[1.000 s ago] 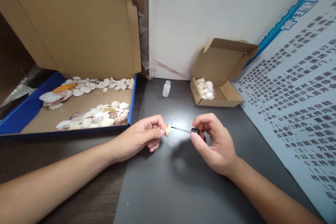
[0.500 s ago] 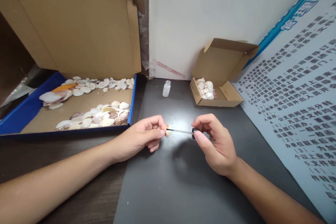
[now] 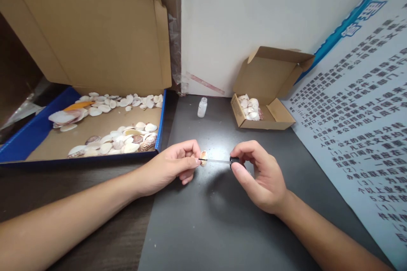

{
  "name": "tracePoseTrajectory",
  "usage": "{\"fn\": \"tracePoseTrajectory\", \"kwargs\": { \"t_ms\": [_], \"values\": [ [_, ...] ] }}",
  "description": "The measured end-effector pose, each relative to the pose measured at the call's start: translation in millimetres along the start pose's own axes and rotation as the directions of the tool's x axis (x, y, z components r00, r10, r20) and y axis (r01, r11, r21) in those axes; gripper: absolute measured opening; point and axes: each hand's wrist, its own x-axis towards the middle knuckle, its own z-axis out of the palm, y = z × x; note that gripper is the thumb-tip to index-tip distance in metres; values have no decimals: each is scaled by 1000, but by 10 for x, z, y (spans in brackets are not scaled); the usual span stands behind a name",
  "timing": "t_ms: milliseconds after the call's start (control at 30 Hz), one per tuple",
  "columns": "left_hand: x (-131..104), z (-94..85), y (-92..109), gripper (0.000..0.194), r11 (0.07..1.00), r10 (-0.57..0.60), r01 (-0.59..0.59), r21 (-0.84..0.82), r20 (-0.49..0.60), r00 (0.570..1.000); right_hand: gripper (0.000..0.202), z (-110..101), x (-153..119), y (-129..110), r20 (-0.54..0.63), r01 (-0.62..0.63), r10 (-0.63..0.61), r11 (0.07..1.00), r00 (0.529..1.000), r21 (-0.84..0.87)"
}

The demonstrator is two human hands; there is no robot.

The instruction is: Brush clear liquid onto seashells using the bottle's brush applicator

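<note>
Between the thumb and fingers of my left hand (image 3: 178, 161) is a small orange-brown and white shell (image 3: 204, 159), pinched at its left edge. My right hand (image 3: 260, 173) is closed on the black cap of a brush applicator (image 3: 234, 161). Its thin clear stem points left, and the dark brush tip lies across the shell, near my left fingertips. Whether the tip touches the shell I cannot tell. Behind both hands, a small uncapped bottle (image 3: 202, 108) with whitish contents stands upright on the dark grey table (image 3: 190, 228).
At left an open blue-sided cardboard box (image 3: 127, 116) holds many shells (image 3: 114, 142) in two groups. A smaller open box (image 3: 270, 125) with white shells (image 3: 251, 108) stands at the back right. A white panel (image 3: 254, 8) and a printed poster (image 3: 356, 114) rise behind and to the right.
My right hand has moved slightly left, sliding the brush tip further across the shell toward my left fingertips. My left hand stays nearly still, holding the shell.
</note>
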Motion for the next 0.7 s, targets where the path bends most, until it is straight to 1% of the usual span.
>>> {"fn": "tracePoseTrajectory", "kwargs": {
  "t_ms": [167, 367, 467, 700],
  "values": [
    [-3, 6, -1, 18, 1000, 7, -7, -7, 3, 1000, 20, 20, -10, 13, -55, -35, 33, 999, 998, -34],
    [3, -5, -9, 17, 1000, 10, -10, 5, 8, 1000, 12, -13, -4, 7, 2, 3, -3, 1000, 1000, -2],
    [3, -8, -7, 17, 1000, 4, -4, 1, 11, 1000, 10, -17, -1, 4, 10, 8, -7, 1000, 1000, -6],
    [-1, -2, -10, 18, 1000, 8, -9, 7, 16, 1000, 14, 5, -23, -1, -52, -6, 7, 1000, 999, 12]
  ]
}}
